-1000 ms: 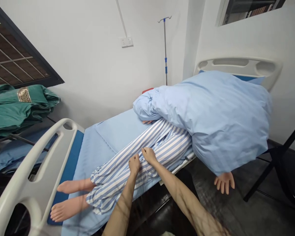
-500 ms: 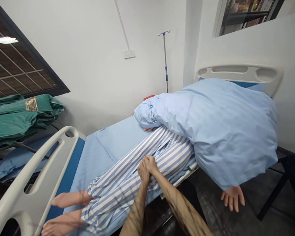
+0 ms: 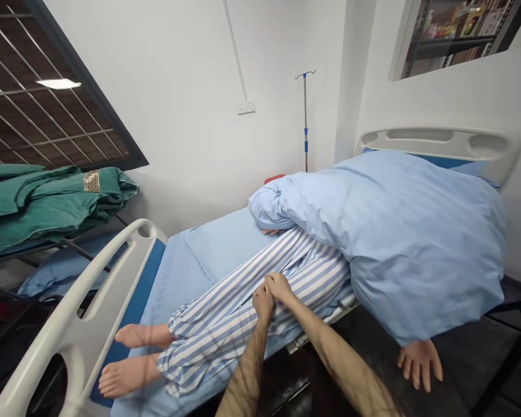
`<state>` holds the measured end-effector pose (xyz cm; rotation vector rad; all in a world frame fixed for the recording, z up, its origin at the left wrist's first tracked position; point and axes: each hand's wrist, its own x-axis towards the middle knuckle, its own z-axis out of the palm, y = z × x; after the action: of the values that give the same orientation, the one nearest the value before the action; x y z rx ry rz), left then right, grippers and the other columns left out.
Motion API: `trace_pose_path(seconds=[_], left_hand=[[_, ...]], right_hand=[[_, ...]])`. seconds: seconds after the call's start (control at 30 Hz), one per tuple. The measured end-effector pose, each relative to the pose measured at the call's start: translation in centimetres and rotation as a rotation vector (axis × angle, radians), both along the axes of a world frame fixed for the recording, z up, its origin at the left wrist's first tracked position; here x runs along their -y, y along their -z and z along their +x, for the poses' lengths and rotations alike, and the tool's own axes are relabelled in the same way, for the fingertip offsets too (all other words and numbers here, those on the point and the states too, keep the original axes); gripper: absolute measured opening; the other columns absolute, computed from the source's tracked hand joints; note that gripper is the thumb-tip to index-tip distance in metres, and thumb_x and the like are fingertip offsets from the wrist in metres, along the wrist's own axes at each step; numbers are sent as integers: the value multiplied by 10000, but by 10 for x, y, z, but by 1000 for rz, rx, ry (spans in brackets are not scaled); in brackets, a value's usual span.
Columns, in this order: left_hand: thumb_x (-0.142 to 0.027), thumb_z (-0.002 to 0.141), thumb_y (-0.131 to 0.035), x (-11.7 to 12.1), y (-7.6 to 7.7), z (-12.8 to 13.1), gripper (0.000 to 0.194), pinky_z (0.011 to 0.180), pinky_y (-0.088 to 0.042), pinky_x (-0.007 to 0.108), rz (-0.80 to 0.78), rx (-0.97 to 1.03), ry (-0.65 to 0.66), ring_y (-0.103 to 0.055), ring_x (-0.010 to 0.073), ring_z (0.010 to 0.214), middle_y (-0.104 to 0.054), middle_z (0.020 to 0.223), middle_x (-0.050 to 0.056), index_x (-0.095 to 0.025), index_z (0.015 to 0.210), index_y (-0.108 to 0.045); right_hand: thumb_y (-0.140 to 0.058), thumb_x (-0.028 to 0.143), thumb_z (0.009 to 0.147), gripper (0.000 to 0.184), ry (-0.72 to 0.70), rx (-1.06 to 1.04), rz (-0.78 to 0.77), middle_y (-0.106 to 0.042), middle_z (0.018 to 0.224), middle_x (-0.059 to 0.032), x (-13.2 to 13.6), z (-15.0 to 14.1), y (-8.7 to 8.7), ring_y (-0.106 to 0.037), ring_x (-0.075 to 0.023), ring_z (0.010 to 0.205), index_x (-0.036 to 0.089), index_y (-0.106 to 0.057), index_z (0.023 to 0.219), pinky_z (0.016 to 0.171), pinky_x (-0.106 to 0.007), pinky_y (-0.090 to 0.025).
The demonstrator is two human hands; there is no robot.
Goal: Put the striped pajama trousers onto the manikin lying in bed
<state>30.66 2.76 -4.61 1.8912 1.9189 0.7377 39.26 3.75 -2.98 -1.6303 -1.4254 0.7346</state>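
Observation:
My left hand (image 3: pixel 264 300) and my right hand (image 3: pixel 278 286) meet above the thighs and knees of a manikin lying on a bed. Both have curled fingers and touch each other; whatever lies inside them, if anything, is hidden. Beneath them are blue-and-white striped trousers (image 3: pixel 226 296). Two bare manikin feet (image 3: pixel 132 373) stick out of the trouser legs at the left. A light-blue quilt (image 3: pixel 421 231) is heaped over the upper body and covers the head. From under it a manikin hand (image 3: pixel 422 360) hangs over the near side of the bed.
A cream footboard (image 3: pixel 87 313) stands at the left and a headboard (image 3: pixel 443 145) at the far right. Behind the bed rises a drip stand (image 3: pixel 305 116). Folded green cloth (image 3: pixel 61 200) lies on a rack beyond the footboard. Dark metal legs (image 3: pixel 503 365) stand at the lower right.
The view has shifted, so the bed and wall appear further right. My hands stay at the same part of the trousers, the left now slightly lower against the right.

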Motion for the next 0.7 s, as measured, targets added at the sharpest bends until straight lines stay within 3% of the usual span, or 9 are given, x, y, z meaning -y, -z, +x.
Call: trace_pose_path(seconds=[0.1, 0.17, 0.43, 0.57, 0.7], left_hand=[[-238, 1001, -388, 2, 2, 3, 407, 697, -350, 368, -64, 70, -33, -659, 250, 791, -729, 815, 141, -234, 604, -478], [-223, 994, -389, 3, 3, 3, 402, 719, -338, 374, -75, 84, -38, -650, 245, 805, -720, 804, 134, -236, 594, -424], [-230, 974, -424, 2, 10, 5, 389, 712, -325, 348, -70, 94, -57, -596, 211, 756, -695, 759, 110, -232, 585, -431], [-231, 948, -450, 2, 7, 7, 367, 686, -313, 311, -74, 117, -75, -540, 185, 723, -655, 706, 68, -218, 581, -445], [-238, 920, -437, -1, -8, 15, 377, 647, -342, 274, -67, 290, -93, -442, 139, 626, -465, 568, -5, -223, 553, -351]], right_hand=[[-497, 239, 939, 436, -32, 109, 50, -613, 580, -32, 3, 17, -24, -516, -156, 601, 214, -447, 507, 624, -285, -309], [-481, 254, 967, 445, -29, 151, 92, -635, 600, -46, 4, 25, -27, -542, -165, 606, 221, -473, 522, 634, -294, -311], [-478, 236, 998, 386, 76, 307, -7, -716, 706, -103, 11, 32, 26, -642, -223, 688, 250, -608, 634, 647, -319, -297], [-495, 233, 1012, 374, 78, 339, 3, -728, 715, -92, 13, 31, 26, -633, -199, 682, 234, -649, 671, 645, -310, -268], [-508, 226, 1004, 364, 109, 305, 36, -726, 702, -77, 12, 32, 23, -618, -180, 664, 217, -647, 668, 642, -306, -255]])
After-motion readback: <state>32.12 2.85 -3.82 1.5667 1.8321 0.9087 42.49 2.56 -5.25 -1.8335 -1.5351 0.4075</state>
